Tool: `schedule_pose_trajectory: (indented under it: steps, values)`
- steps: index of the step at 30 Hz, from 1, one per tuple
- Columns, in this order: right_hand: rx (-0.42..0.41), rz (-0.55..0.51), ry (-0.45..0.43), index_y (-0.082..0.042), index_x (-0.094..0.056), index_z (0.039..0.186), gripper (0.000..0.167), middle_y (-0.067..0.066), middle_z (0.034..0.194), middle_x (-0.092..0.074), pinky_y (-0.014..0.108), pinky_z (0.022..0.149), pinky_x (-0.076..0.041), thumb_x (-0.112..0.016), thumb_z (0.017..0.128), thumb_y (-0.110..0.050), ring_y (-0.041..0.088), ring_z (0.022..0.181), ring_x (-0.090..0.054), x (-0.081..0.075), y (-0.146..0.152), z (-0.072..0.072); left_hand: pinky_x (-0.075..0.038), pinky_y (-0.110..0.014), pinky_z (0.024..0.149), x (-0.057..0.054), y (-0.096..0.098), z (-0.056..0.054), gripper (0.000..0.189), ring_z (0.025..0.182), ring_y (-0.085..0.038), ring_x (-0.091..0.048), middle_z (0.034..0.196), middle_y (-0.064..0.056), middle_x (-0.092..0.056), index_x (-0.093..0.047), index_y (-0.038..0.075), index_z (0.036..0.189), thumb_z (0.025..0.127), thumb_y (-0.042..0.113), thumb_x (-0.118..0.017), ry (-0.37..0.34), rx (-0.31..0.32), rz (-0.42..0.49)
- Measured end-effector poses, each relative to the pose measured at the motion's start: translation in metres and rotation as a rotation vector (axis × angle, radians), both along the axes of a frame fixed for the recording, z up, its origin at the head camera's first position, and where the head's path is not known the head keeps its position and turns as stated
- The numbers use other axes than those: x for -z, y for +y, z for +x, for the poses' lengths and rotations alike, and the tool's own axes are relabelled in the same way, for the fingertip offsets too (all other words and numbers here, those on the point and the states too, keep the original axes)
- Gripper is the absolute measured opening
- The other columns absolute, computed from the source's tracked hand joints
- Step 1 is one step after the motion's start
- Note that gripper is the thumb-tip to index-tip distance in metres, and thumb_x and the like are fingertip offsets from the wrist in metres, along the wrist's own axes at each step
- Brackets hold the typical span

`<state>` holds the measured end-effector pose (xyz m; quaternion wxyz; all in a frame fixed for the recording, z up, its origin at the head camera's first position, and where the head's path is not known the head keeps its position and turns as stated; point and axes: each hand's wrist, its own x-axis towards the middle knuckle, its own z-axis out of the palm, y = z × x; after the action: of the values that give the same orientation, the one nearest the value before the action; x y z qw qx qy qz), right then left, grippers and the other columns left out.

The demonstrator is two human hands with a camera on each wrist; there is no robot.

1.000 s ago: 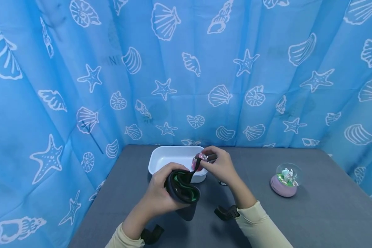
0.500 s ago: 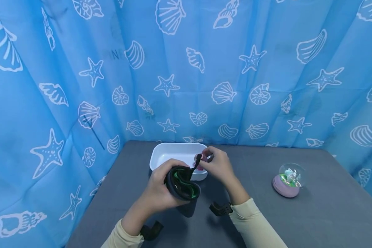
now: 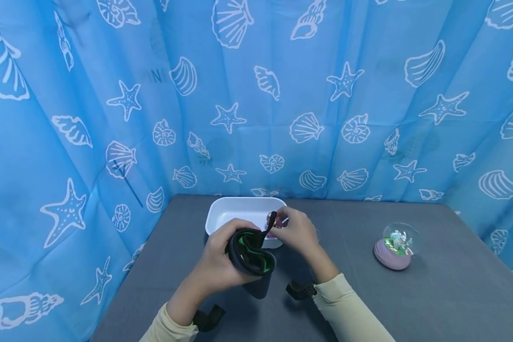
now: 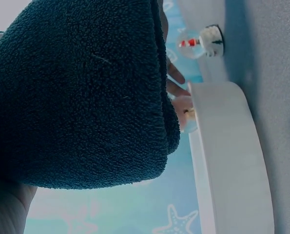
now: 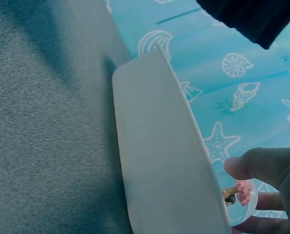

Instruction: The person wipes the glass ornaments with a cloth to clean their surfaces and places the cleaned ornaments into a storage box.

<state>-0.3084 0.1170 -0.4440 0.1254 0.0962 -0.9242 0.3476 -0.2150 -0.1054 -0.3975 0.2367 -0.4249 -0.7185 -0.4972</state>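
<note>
My left hand (image 3: 218,263) grips a folded dark towel (image 3: 252,259), rolled into a cup-like shape with green edging inside. A narrow dark strip sticks up from its far side. In the left wrist view the fuzzy towel (image 4: 86,97) fills much of the picture. My right hand (image 3: 300,232) holds a small snow globe with a pink figure inside (image 5: 243,192), thumb on the near side and fingers behind. It is at the right end of a white tub (image 3: 222,205), partly hidden by that hand and the tub wall.
On the right of the grey table (image 3: 346,266) stands a bigger snow globe with a lilac base (image 3: 392,256). Another small snow globe with a red figure (image 4: 210,41) shows beyond the tub in the left wrist view. A blue shell-patterned curtain (image 3: 256,118) closes off the back.
My right hand has moved slightly, and the small pink globe now shows less beneath it. The left hand keeps its grip on the towel. The head view has shifted a little.
</note>
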Motion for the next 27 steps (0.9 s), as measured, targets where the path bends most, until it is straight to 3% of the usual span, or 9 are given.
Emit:
schedule_pose_trajectory:
  steps: [10, 27]
  values:
    - [-0.005, 0.096, 0.019, -0.012, -0.072, 0.093, 0.026, 0.005, 0.084, -0.071, 0.033, 0.066, -0.048, -0.086, 0.082, -0.03, 0.018, 0.076, -0.058, 0.004, -0.003, -0.001, -0.059, -0.031, 0.098, 0.001, 0.001, 0.0, 0.069, 0.107, -0.019, -0.07, 0.119, -0.005, -0.07, -0.062, 0.01, 0.129, 0.069, 0.007, -0.095, 0.002, 0.005, 0.004]
    - [0.04, 0.116, 0.014, -0.014, -0.072, 0.085, 0.026, -0.003, 0.076, -0.064, 0.029, 0.056, -0.041, -0.087, 0.08, -0.035, 0.017, 0.071, -0.055, 0.012, -0.006, -0.004, -0.06, -0.032, 0.098, 0.001, 0.002, 0.0, 0.068, 0.108, -0.018, -0.069, 0.12, -0.005, -0.07, -0.061, 0.01, 0.129, 0.07, 0.005, -0.094, -0.024, -0.005, -0.002]
